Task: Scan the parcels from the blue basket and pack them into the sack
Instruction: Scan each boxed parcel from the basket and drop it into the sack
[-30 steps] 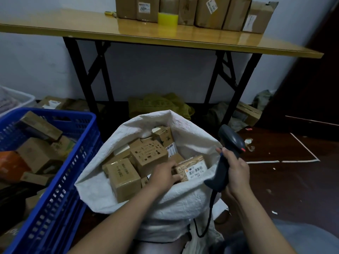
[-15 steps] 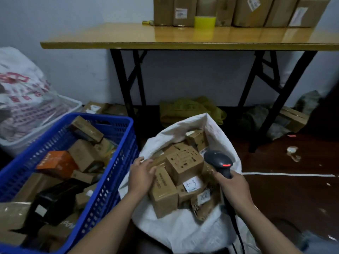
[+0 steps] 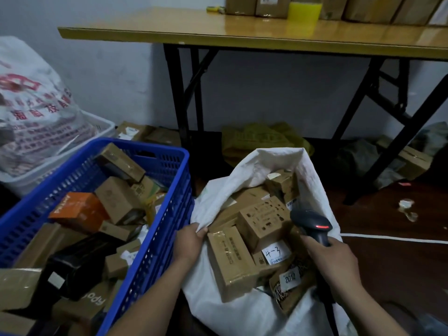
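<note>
The white woven sack stands open on the floor in front of me, filled with several cardboard parcels. My left hand pinches the sack's left rim. My right hand grips a dark barcode scanner with a red light on its head, held over the sack's right side. To the left stands the blue basket, holding several brown boxes, an orange box and a black parcel.
A yellow folding table with black legs stands behind the sack, with boxes and a yellow tape roll on top. A printed white bag sits in a white bin at far left. Bags and boxes lie under the table.
My left hand left the parcel in the sack and moved left to take hold of the sack's rim. The view swung left towards the blue basket. The scanner stays in my right hand.
</note>
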